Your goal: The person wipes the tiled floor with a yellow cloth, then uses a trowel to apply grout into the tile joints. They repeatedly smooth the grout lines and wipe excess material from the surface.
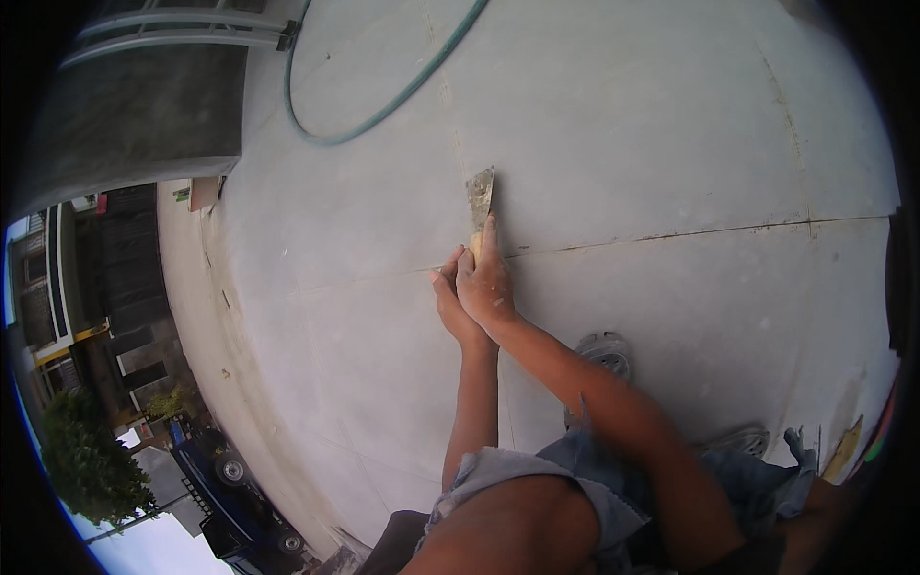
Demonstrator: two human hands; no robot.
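My right hand [487,286] is closed around the light wooden handle [476,244] of a putty knife. Its index finger stretches along the blade [481,192], which is smeared with dried grey and tan material and points away from me. Close against it on the left is my left hand [456,305], cupped and partly covered by the right one. The thumb and a fingertip of the left hand show slightly apart beside the handle. Below both hands runs a narrow joint line [661,236] in the pale grey concrete floor [613,115], dark and rough toward the right.
A green hose [369,125] curves across the floor at the far left. Beyond it stand a grey wall [134,129] and a white metal rail [172,21]. My grey clog [606,355] is to the right of my forearms. A dark blue vehicle [225,479] is outside at lower left.
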